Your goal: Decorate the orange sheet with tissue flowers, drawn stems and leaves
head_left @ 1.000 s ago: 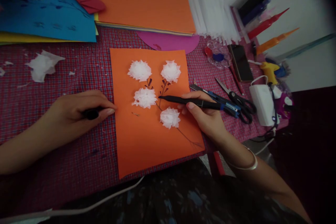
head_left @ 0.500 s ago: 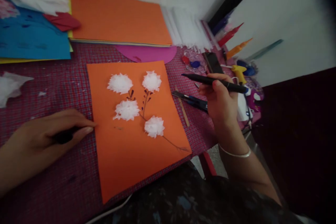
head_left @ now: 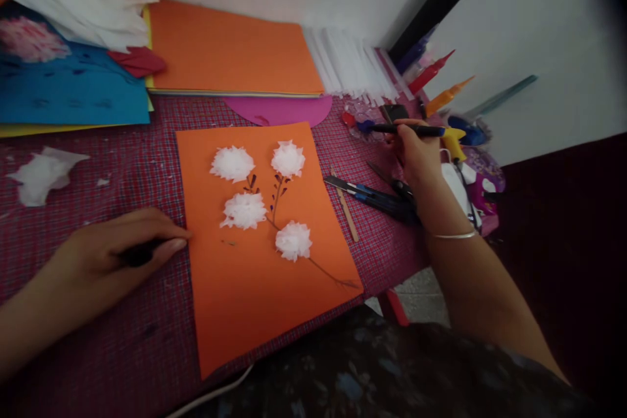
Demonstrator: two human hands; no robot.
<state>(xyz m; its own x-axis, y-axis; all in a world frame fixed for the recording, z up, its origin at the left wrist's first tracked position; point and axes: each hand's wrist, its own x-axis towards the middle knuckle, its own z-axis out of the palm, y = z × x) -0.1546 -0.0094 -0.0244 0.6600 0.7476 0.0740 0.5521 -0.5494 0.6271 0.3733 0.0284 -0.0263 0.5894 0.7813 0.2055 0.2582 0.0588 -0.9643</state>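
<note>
My left hand (head_left: pixel 132 255) rests at the left edge of an orange sheet (head_left: pixel 245 313), thumb and forefinger pinched at that edge; a dark patch shows inside the hand, too dim to make out. Several white tissue-paper flowers (head_left: pixel 245 210) sit on the sheet, with thin drawn stems and dark blue leaf marks between them. To the right, my right hand (head_left: pixel 418 153) is closed on a black pen (head_left: pixel 404 130) held almost level. Its tip is at a dab of blue paint (head_left: pixel 365 125) beside a red dab (head_left: pixel 349 119) on clear plastic.
A utility knife (head_left: pixel 365 194), scissors (head_left: pixel 389 176) and a thin wooden stick (head_left: pixel 347 212) lie right of the sheet. Behind are stacked orange paper (head_left: pixel 235 52), white strips (head_left: pixel 350 65) and a blue sheet (head_left: pixel 73 95). Crumpled white tissue (head_left: pixel 44 176) lies at left.
My right hand has moved up and away from me, bringing the pen's tip to the blue paint and uncovering the scissors. The camera view has shifted slightly; my left hand stays at the sheet's edge.
</note>
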